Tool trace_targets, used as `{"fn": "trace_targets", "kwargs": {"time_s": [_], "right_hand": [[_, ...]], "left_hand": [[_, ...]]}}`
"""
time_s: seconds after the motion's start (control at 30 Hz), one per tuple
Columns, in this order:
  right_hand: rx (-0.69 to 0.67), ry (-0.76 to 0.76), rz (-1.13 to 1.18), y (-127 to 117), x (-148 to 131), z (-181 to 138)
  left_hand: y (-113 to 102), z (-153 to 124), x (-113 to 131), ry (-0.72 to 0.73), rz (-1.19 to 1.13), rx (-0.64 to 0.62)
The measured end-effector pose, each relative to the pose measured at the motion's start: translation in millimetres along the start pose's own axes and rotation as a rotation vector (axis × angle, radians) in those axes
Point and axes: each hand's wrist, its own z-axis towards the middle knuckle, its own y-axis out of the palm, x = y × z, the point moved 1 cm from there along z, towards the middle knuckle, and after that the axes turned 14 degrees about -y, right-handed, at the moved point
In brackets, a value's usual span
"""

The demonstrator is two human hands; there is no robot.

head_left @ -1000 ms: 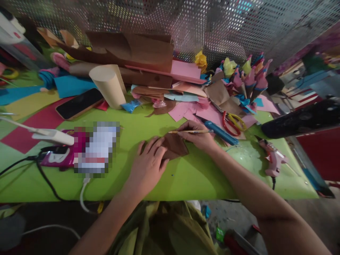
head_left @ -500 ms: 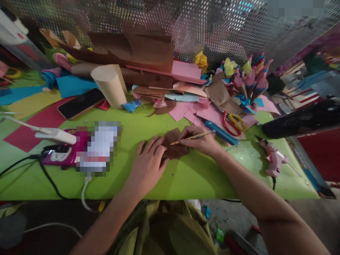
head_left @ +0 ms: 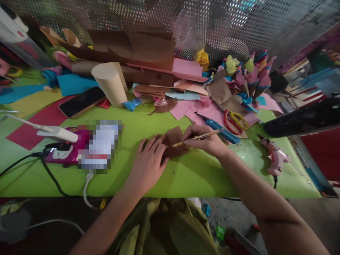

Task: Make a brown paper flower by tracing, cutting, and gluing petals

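A small piece of brown paper point(head_left: 175, 139) lies on the green tabletop between my hands. My left hand point(head_left: 151, 152) rests flat over the paper's left side, fingers spread and holding nothing. In the closed fingers of my right hand point(head_left: 203, 140) is a slim, yellowish pen point(head_left: 208, 134). Its tip points down and left, at or just over the paper; I cannot tell if it touches. Beyond my right hand lie a blue utility knife point(head_left: 223, 131) and red-and-yellow-handled scissors point(head_left: 233, 122).
A pink glue gun point(head_left: 276, 159) lies at right, near a dark bottle point(head_left: 300, 118). To the left are a blurred-out phone point(head_left: 102, 145), a magenta power strip point(head_left: 65, 152) and cables. Paper sheets, a cardboard tube point(head_left: 110, 85) and paper flowers point(head_left: 249, 76) fill the back.
My right hand and the pen have shifted slightly right, with the pen tip a little further right on the paper. My left hand stays in place.
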Motion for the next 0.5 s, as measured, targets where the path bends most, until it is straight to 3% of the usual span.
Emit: {"fn": "trace_targets", "kwargs": {"time_s": [0.13, 0.33, 0.5], "right_hand": [[0.266, -0.061, 0.04, 6, 6, 0], [0.185, -0.019, 0.059, 19, 21, 7], [0.234, -0.031, -0.049, 21, 31, 11]], "left_hand": [[1, 0, 0, -0.004, -0.01, 0.0], [-1, -1, 1, -0.015, -0.002, 0.01], [-7, -3, -1, -0.005, -0.015, -0.011]]}}
